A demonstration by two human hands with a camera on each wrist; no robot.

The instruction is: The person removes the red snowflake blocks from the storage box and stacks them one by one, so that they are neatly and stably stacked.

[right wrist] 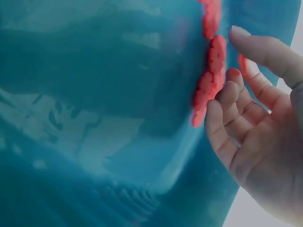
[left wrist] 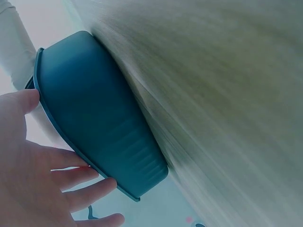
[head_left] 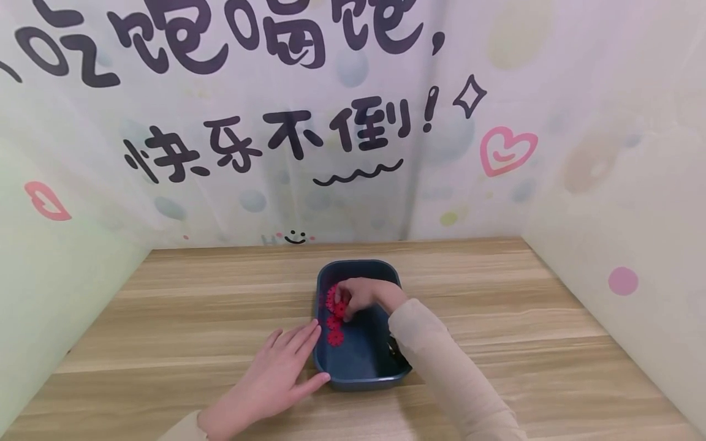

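A dark blue plastic bin (head_left: 358, 384) stands on the wooden table. Red gear-shaped discs (head_left: 335, 337) lie in a line along its left inner side. My left hand (head_left: 278, 373) rests at the bin's left rim, its fingers spread; in the left wrist view the thumb and fingertips touch the rim (left wrist: 66, 134). My right hand (head_left: 358, 294) reaches into the bin, with bent fingers at the discs. In the right wrist view its fingertips touch or nearly touch the red discs (right wrist: 217, 54), and the thumb stands apart from them. Part of another red piece (right wrist: 242, 65) shows behind the fingers.
A small dark object (head_left: 393, 348) at the bin's right side is partly hidden by the right sleeve (head_left: 441, 361). Printed wall panels (head_left: 331, 202) enclose the table (head_left: 220, 306) at the back and on both sides.
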